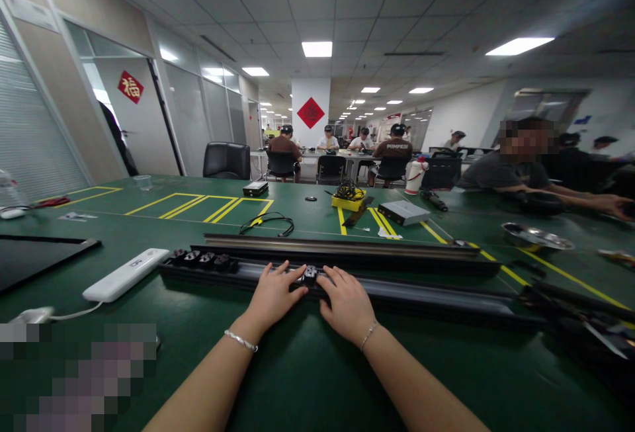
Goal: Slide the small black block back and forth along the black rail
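Note:
A long black rail (436,298) with a grey channel lies across the table in front of me. In its channel, between my two hands, sits a small black socket-like module (310,276). My left hand (274,298) has its index finger and thumb at the module's left side, its other fingers spread over the rail. My right hand (348,301) is bent at the module's right side, fingertips and thumb against it. Several similar black modules (206,260) stand in a row at the rail's left end. The exact finger contacts are too small to make out.
Behind lies a second black rail (347,255). A white power strip (129,274) is at left, a metal bowl (538,237) at right. Farther back are a yellow box with cables (348,202) and a grey box (403,212). A person (520,171) reaches at the right.

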Action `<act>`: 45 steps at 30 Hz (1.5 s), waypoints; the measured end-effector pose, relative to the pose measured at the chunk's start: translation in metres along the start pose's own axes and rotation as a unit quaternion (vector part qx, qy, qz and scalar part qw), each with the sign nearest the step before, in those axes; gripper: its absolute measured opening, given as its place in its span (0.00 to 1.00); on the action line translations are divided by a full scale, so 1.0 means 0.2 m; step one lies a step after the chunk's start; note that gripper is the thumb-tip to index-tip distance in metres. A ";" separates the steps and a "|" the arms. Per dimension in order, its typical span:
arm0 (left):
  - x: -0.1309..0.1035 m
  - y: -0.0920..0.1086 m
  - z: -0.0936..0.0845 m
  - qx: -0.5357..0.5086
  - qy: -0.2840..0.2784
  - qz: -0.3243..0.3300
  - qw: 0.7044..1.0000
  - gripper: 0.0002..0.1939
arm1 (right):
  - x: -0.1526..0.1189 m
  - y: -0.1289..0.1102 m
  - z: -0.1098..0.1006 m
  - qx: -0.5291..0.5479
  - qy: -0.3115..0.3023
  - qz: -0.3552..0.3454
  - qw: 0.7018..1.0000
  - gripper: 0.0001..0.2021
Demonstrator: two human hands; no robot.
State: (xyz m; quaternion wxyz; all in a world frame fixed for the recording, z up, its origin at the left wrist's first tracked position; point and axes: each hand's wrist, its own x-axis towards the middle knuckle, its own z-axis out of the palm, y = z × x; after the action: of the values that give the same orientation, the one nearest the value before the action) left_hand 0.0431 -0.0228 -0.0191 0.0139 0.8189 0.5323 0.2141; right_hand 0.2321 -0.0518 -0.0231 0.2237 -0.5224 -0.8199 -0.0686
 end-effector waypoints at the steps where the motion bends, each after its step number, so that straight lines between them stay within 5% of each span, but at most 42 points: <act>1: 0.00 0.00 0.00 0.002 0.002 0.001 1.000 0.24 | 0.00 0.00 0.00 0.001 0.001 0.001 1.000 0.21; 16: -0.01 0.02 0.01 -0.030 0.031 -0.005 0.999 0.19 | 0.00 0.00 -0.01 0.015 -0.002 0.004 1.000 0.21; 45: -0.01 0.03 0.01 -0.004 -0.009 0.014 1.000 0.19 | 0.01 0.00 -0.03 0.029 -0.012 0.006 0.999 0.21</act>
State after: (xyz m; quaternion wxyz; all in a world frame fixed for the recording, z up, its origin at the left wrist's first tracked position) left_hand 0.0479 -0.0259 -0.0211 0.0191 0.8280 0.5200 0.2088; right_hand 0.2322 -0.0522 -0.0170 0.2297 -0.5215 -0.8209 -0.0371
